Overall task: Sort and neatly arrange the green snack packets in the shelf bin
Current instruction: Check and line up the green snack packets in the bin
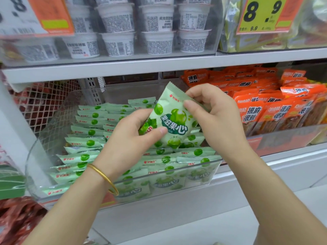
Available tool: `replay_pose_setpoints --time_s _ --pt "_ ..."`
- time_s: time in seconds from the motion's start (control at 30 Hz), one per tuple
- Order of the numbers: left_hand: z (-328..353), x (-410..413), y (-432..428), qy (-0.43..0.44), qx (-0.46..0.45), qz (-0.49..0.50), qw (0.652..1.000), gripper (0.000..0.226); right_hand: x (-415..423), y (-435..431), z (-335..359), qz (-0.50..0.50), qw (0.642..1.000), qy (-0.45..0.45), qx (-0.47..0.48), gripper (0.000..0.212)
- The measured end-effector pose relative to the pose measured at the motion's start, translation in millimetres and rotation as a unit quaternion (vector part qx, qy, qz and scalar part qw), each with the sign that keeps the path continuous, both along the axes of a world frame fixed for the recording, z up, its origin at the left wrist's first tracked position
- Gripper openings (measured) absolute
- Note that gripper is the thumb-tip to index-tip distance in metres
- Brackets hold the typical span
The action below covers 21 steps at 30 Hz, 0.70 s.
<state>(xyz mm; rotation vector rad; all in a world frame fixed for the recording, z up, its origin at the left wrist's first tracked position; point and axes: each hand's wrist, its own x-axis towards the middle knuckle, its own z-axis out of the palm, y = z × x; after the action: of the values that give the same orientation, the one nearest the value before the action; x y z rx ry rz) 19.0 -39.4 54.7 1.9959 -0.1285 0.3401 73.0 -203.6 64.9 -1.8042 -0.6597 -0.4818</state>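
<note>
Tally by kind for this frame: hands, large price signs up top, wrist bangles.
Hands: 2 (left hand, right hand, both gripping a green snack packet)
Large price signs: 2 (white-and-orange sign, yellow sign)
Gold bangle: 1
Total: 5

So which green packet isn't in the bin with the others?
The green packet pinched by the left hand and right hand, raised with its front showing. The other packets lie stacked in the clear bin.

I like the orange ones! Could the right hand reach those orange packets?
Probably yes: the orange packets stand just beside the right hand, tops uncovered, though it is busy pinching a green packet.
</note>
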Motion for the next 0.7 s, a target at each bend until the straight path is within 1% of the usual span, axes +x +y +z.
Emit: replay_pose_setpoints --time_s 0.1,0.17,0.23,0.3,0.47,0.7 --pt "-1 -2 5 0.017 -0.059 0.0 0.998 0.019 1 4 -1 0.046 0.994 0.06 0.076 0.025" --pt "-1 -3 7 0.026 -0.104 -0.016 0.994 0.02 0 5 -1 0.092 0.986 0.101 0.097 0.031" --pt "-1 -3 9 0.023 -0.136 -0.033 0.99 0.024 -2 7 0 0.159 0.971 0.144 0.109 0.032" --pt "-1 -3 10 0.023 -0.159 -0.054 0.986 0.028 -4 10 0 0.194 0.959 0.169 0.122 0.029" --pt "0 -5 13 0.032 -0.166 -0.107 0.98 0.038 0 11 -4 0.174 0.943 0.211 0.191 0.024" --pt "1 -7 10 0.027 -0.153 -0.107 0.982 0.036 -3 7 -5 0.175 0.94 0.218 0.196 0.022"
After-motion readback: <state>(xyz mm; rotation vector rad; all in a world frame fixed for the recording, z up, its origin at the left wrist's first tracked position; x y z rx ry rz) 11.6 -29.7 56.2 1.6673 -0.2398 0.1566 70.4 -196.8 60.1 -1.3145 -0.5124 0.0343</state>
